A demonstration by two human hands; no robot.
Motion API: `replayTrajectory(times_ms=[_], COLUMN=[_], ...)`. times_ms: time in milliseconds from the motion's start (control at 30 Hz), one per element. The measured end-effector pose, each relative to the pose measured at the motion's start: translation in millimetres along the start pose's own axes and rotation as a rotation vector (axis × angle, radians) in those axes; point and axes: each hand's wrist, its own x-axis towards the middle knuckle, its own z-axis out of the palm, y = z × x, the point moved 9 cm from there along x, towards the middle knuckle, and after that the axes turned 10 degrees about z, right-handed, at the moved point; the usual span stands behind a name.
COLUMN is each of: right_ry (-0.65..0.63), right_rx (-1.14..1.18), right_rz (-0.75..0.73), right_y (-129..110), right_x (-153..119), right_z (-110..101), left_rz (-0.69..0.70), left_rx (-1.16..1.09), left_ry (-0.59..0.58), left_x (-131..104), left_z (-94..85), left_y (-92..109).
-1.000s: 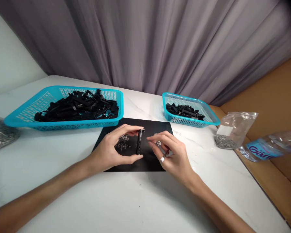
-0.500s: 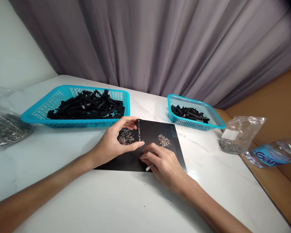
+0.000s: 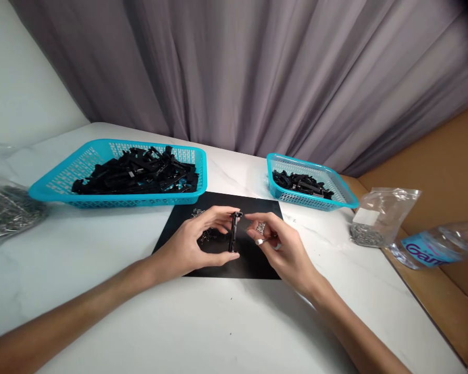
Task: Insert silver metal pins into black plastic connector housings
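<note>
My left hand (image 3: 187,243) pinches a narrow black plastic part (image 3: 233,234) by its two ends, thumb below and fingers above, holding it upright. My right hand (image 3: 288,249) is just to its right, index fingertip close to the top of the part. A small tool with a white end (image 3: 260,241) is tucked in its curled fingers; the rest of it is hidden. Both hands are over a black mat (image 3: 249,269). A pile of tiny metal pieces (image 3: 197,213) shows partly behind my left hand, and another small metal pile (image 3: 261,228) behind my right fingers.
A large blue basket (image 3: 119,200) of black plastic parts stands at the left, a smaller blue basket (image 3: 312,201) of them at the right. Clear bags of metal pieces lie at far left (image 3: 11,213) and right (image 3: 368,234). A plastic bottle (image 3: 432,246) lies beyond.
My left hand has brought the black part slightly right and nearer to me. My right hand has lifted off the mat and moved up and right, beside the part's top.
</note>
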Motion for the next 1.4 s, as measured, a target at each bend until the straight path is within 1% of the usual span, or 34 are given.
replayTrajectory(times_ms=[133,300,367,567,767,933,1167,1267,1400], right_ry=[0.127,0.222,0.235,0.209,0.288,0.307,0.365,0.368,0.326], right_rx=[0.013,-0.178,-0.23,-0.265,-0.298,-0.343,-0.424,-0.499,-0.674], right_rz=[-0.06,-0.228,-0.259,-0.276,-0.291,-0.27,-0.254,-0.331,-0.568], right_y=[-6,-24,-27,-27,-31,-33,-35,-40,-54], right_x=[-5,-16,-18,-20,-24,-24,-26,-27,-33], right_z=[-8,-9,-9,-5,-3,0,1,0,2], left_rz=[0.008,0.043,0.048,0.102,0.154,0.177,0.211,0.211,0.196], left_rx=[0.034,0.113,0.14,0.183,0.229,0.247,0.244,0.251,0.238], left_ry=[-0.062,-0.051,-0.053,-0.065,-0.058,-0.062,-0.055,-0.052,-0.047], left_x=[-2,-2,-2,-1,0,-1,-2,0,1], left_z=[9.4,8.8,8.6,11.1,10.9,11.2,12.3,11.2,9.8], left_y=[3,9,11,17,21,23,24,25,27])
